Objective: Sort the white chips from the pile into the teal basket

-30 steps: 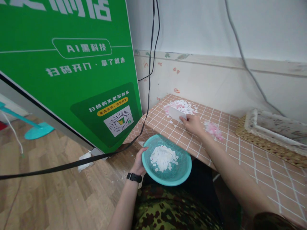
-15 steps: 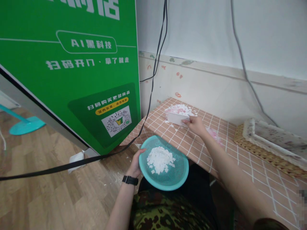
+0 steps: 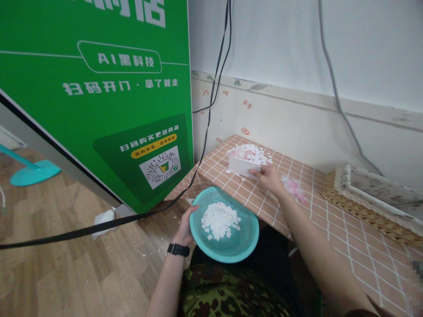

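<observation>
My left hand [image 3: 185,226] grips the left rim of a teal plastic colander [image 3: 243,246], tilted beside the table's edge above my lap. Inside it lies a heap of small white paper pieces [image 3: 220,220]. My right hand [image 3: 269,176] pinches a flat white card [image 3: 243,167], which stands on its edge on the table. Directly behind the card is a pile of white and pink paper scraps [image 3: 253,152]. A smaller pink-and-white pile [image 3: 294,188] lies to the right of my right wrist.
A brown grid-patterned tablecloth [image 3: 317,220] covers the table along the wall. A cloth-lined wicker basket [image 3: 366,211] stands at the right. The tall green cabinet [image 3: 139,101] rises on the left, with a black cable [image 3: 185,191] hanging across in front of it.
My right hand and the card have shifted slightly toward the table's near edge. More of the small pink pile shows beside my wrist. The colander has barely moved.
</observation>
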Demonstrator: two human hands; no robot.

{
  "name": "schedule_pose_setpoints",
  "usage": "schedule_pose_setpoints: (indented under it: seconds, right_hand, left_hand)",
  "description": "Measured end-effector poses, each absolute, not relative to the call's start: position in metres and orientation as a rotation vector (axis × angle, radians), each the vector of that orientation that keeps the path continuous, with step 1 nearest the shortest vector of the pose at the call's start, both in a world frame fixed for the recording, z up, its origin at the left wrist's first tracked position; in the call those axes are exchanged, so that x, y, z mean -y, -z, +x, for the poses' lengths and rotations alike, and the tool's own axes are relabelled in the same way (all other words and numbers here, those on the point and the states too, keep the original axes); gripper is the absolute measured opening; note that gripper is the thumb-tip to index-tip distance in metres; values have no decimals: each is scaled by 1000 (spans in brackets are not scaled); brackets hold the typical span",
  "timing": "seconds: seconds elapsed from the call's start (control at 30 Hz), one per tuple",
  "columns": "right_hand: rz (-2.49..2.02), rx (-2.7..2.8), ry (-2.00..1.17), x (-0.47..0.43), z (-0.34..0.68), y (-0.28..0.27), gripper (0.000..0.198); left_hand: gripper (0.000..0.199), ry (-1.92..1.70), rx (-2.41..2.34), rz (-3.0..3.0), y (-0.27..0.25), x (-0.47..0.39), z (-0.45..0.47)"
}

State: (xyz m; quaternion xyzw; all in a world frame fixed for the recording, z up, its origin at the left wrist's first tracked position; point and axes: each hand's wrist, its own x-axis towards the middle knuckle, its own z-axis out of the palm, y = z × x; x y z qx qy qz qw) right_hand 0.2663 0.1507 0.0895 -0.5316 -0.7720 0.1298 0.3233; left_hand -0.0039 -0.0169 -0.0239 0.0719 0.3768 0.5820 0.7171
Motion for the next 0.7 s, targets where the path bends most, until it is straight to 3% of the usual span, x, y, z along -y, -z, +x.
schedule_pose_setpoints:
  seconds: [0.33,0.7]
  right_hand:
    - [-1533,1754,-272,-93,274,-67,43]
    - [-1459,1968,-292,-121,247,-68,39]
  left_hand:
    - [18,-1321,-821,144,24,17,-6]
    - [23,-1382,-800,148,16,17,-15]
